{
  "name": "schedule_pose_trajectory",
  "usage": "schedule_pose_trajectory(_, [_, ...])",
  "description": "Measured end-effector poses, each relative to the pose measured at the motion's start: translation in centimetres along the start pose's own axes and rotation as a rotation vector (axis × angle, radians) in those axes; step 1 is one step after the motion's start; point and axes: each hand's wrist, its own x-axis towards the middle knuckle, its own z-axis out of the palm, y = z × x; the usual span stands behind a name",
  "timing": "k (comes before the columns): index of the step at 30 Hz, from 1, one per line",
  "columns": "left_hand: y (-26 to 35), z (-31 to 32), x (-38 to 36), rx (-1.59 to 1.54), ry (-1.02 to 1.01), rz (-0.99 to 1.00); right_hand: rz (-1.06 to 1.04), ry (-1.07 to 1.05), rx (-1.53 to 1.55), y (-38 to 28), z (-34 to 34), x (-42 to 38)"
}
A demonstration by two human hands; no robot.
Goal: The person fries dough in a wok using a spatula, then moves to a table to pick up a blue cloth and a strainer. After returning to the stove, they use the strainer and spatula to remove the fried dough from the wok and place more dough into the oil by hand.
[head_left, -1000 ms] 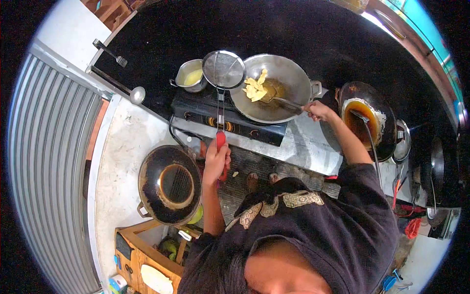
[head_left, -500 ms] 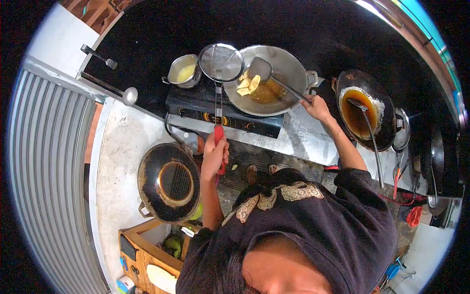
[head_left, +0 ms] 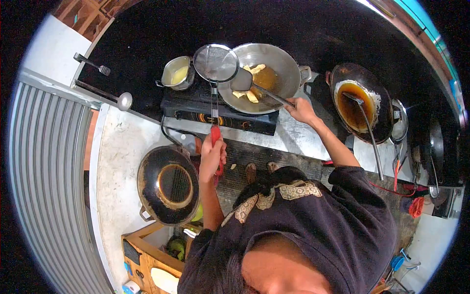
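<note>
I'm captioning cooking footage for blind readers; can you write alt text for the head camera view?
Seen from above, a person at a stove holds a red-handled strainer in the left hand beside a silver wok, while the right hand works a spatula among yellow food pieces in oil.

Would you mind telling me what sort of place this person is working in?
Probably a simple frying kitchen, perhaps a food stall: a silver wok of oil and yellow pieces sits on a black tabletop gas stove, a second dark wok of brown oil stands beside it.
</note>
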Motion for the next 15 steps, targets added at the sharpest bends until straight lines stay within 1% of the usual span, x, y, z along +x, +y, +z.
schedule_pose_trajectory(2, [0.0, 0.0, -0.3, -0.012, 0.007, -0.009, 0.015, -0.039, -0.011, -0.5, -0.7, -0.4])
schedule_pose_trajectory(5, [0.1, 0.1, -0.6, -0.034, 0.018, -0.019, -0.079, 0.056, -0.057, 2.1, 0.2, -0.3])
schedule_pose_trajectory(8, [0.1, 0.3, -1.0, -0.025, 0.040, -0.008, -0.049, 0.053, -0.175, 2.6, -0.9, -0.5])
schedule_pose_trajectory(11, [-0.2, 0.2, -0.9, -0.029, 0.041, 0.001, -0.117, 0.221, -0.312, 5.3, -0.4, 0.4])
schedule_pose_trajectory(15, [0.0, 0.3, -1.1, -0.006, 0.032, -0.005, -0.060, 0.258, -0.282, 3.0, -2.8, 0.7])
